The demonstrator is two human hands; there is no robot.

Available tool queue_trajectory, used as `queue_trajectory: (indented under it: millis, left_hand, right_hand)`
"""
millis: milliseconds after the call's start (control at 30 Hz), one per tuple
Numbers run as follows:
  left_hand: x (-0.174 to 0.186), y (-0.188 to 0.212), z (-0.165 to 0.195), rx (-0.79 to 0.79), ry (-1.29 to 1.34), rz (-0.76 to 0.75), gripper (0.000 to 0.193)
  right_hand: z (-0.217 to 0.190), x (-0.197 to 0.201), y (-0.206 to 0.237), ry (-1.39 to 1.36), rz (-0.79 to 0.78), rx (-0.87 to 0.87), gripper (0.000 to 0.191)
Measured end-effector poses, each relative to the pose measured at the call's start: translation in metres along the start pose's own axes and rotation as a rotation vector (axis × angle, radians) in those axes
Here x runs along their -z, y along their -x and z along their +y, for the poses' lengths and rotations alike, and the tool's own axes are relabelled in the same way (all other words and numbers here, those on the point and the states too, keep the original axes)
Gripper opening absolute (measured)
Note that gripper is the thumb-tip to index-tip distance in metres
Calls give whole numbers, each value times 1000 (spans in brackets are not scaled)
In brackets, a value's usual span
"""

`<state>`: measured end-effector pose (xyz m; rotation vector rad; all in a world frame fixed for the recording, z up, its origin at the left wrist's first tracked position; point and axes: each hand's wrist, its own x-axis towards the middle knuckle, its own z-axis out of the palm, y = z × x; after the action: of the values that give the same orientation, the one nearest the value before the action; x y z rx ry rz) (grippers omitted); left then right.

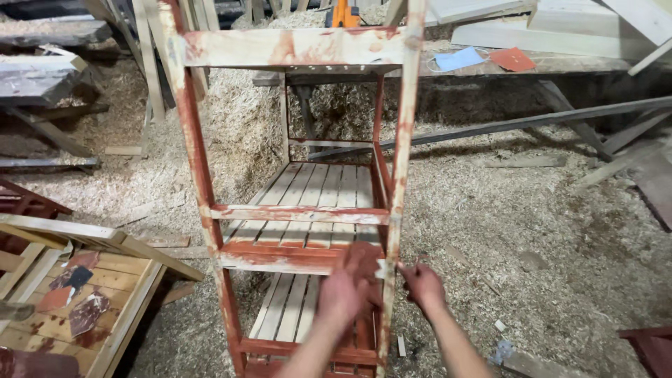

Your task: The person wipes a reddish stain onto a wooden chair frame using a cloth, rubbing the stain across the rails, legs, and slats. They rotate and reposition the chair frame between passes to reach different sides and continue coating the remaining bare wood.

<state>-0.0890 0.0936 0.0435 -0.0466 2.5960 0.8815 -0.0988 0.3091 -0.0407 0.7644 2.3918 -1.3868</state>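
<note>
A tall wooden slatted shelf rack [301, 213], partly stained reddish-brown, stands on a sawdust floor in front of me. My left hand [348, 290] is stained red and presses a reddish-brown rag [361, 257] against the right front post near the middle shelf. My right hand [422, 283], also stained, sits just right of that post with its fingers curled; it seems to pinch something small at the post, but I cannot tell what. Both forearms enter from the bottom edge.
Thick wood shavings [504, 231] cover the floor. A second wooden rack [77, 308] lies flat at the lower left with stained rags on it. Planks and a bench [560, 63] run along the back, with a blue face mask [458, 59] and a red sheet [512, 59].
</note>
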Motion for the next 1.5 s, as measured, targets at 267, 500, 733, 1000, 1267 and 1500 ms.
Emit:
queue_trajectory:
  millis: [267, 500, 733, 1000, 1267, 1500]
  left_hand:
    - [-119, 82, 25, -426, 156, 184, 93]
    - [-171, 68, 42, -261, 242, -77, 70]
    - [-176, 55, -19, 43, 322, 156, 50]
    - [-135, 65, -90, -49, 112, 340, 31]
    - [-93, 79, -54, -133, 219, 281, 22]
    - [-39, 82, -40, -39, 153, 247, 26]
  right_hand:
    - [106, 32, 84, -1231, -718, -88, 79]
    - [152, 41, 56, -1147, -443, -16, 74]
    - [163, -19, 52, -685, -172, 32, 75]
    - [89, -47, 42, -812, -184, 178, 55]
    - [-7, 0, 32, -325, 89, 100, 29]
    - [-171, 93, 1, -312, 13, 393, 33]
